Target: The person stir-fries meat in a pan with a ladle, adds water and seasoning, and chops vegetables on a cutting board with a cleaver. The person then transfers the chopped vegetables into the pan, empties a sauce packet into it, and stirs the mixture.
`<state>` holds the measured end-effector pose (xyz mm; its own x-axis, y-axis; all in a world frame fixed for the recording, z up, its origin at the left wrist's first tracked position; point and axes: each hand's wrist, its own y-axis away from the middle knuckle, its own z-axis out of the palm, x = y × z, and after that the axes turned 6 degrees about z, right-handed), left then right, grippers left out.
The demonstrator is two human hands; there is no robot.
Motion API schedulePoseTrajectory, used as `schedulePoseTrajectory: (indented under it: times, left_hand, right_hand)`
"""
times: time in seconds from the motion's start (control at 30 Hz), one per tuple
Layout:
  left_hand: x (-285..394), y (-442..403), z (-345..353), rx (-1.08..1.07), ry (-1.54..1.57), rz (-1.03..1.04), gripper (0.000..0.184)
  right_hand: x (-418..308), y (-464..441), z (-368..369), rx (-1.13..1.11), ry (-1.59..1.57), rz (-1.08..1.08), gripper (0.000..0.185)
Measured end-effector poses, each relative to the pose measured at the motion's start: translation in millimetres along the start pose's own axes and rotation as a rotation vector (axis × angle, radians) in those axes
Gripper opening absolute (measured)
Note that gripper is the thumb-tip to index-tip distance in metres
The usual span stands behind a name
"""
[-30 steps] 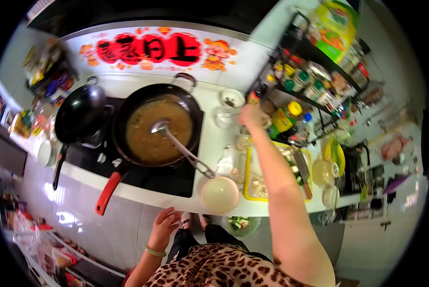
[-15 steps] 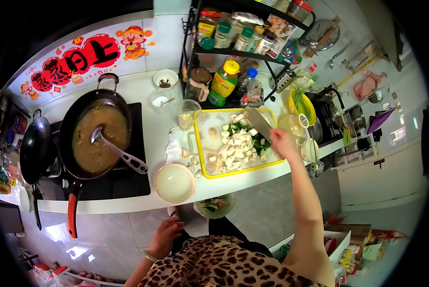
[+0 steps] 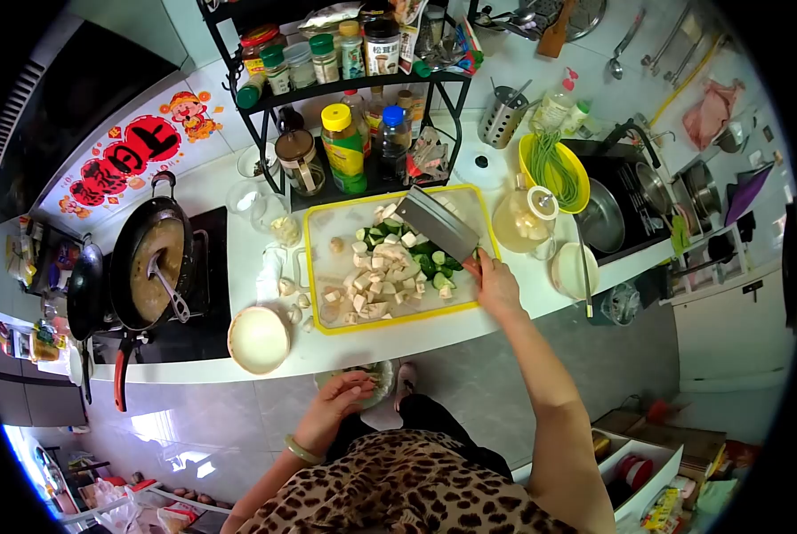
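Observation:
My right hand is closed round the handle of a cleaver, whose broad blade slants up and left over the cutting board. On the yellow-rimmed board lie a pile of white cubes and dark green cucumber pieces. The blade is over the far right part of the pile; I cannot tell whether it touches the board. My left hand hangs in front of the counter edge, fingers loosely bent, with nothing visible in it. Below it, a bowl-like container is partly hidden.
A wok holding brown liquid and a ladle stands on the stove at left. A pale bowl sits near the counter edge. Behind the board rises a spice rack. At right are a glass jug, yellow basket and sink.
The view has turned to the right. The cleaver's blade has come nearer, its broad face now showing. My left hand has moved up towards the counter edge.

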<state>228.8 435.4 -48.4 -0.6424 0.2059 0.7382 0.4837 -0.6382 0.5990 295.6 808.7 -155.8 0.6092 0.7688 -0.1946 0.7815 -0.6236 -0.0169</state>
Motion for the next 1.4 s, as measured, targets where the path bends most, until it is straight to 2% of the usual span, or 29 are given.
schedulePoseTrajectory:
  times: [0.13,0.2,0.23,0.3,0.33,0.4,0.57,0.63,0.67,0.73,0.83,1.0,1.17,1.27,1.4]
  left_hand:
    - [2,-15,20,-0.055,-0.055,0.038,0.033]
    - [4,-31,20,-0.077,-0.083,0.056,0.033]
    - [7,-42,20,-0.101,-0.079,0.112,0.033]
    - [22,-58,23,-0.129,-0.077,0.162,0.033]
    - [38,-65,31,-0.108,-0.152,0.217,0.033]
    - [50,-95,36,-0.089,-0.24,0.345,0.034]
    - [78,-174,48,0.038,-0.498,0.637,0.029]
    - [98,-188,65,0.082,-0.78,0.848,0.032]
    - [97,-205,66,0.08,-0.783,0.842,0.032]
    - [89,-238,71,0.147,-1.136,1.099,0.039]
    - [80,-251,90,0.147,-1.207,1.157,0.042]
    - [77,-243,114,0.111,-1.385,1.086,0.042]
    - [73,-257,110,0.098,-1.4,1.068,0.04]
    - [74,-259,114,-0.002,-1.407,1.049,0.04]
    - [71,-264,119,-0.026,-1.432,1.083,0.039]
  right_hand:
    - [1,2,-23,0.071,-0.102,-0.083,0.048]
    - [0,8,-43,0.138,-0.311,-0.074,0.041]
    - [5,12,-44,0.138,-0.313,-0.07,0.041]
    - [17,26,-45,0.186,-0.686,0.037,0.032]
    - [16,36,-51,0.189,-0.682,0.046,0.032]
    - [18,60,-66,-0.123,-1.115,0.487,0.026]
    - [17,111,-40,-0.158,-1.253,0.697,0.02]
    - [11,120,-33,-0.168,-1.266,0.78,0.02]
    - [8,123,-30,-0.165,-1.285,0.802,0.022]
    - [3,126,-27,-0.164,-1.302,0.83,0.023]
    - [-4,128,-29,-0.214,-1.437,0.889,0.026]
    - [-9,134,-15,-0.222,-1.706,0.926,0.027]
    - [-13,133,-18,-0.255,-1.675,0.919,0.027]
    - [-17,134,-18,-0.259,-1.753,0.971,0.027]
    - [-35,137,-21,-0.285,-1.829,0.981,0.029]
